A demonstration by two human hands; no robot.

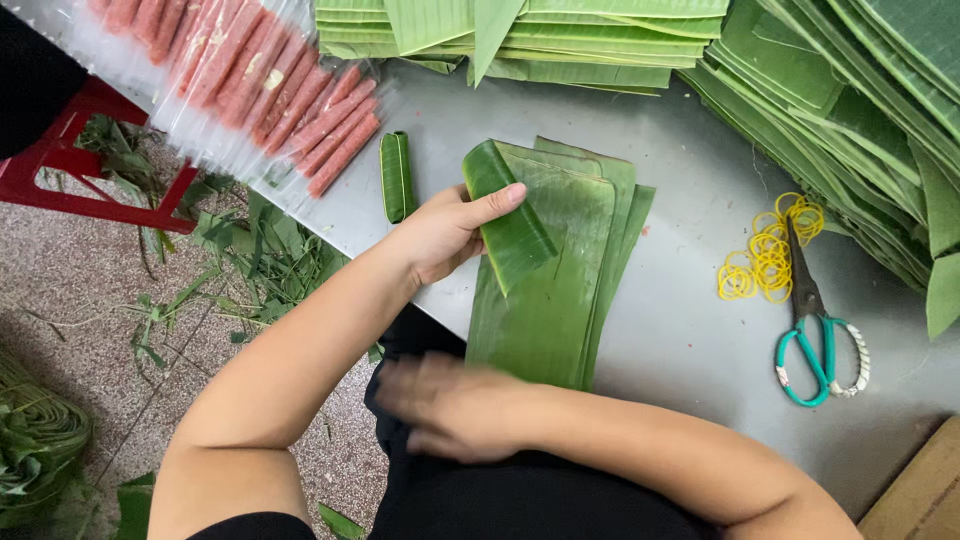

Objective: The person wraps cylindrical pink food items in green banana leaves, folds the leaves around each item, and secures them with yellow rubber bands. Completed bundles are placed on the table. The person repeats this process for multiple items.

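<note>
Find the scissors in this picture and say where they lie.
The scissors, with green handles, lie on the grey table at the right of the head view, blades resting on the yellow rubber bands, right of the flat leaves.

Scissors [812, 318] right of leaf stack [560, 290].

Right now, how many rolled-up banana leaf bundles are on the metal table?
2. One small rolled bundle lies alone on the table, beside the bag of pink sausages. The left hand holds another roll over the flat leaves. More may be hidden.
</note>
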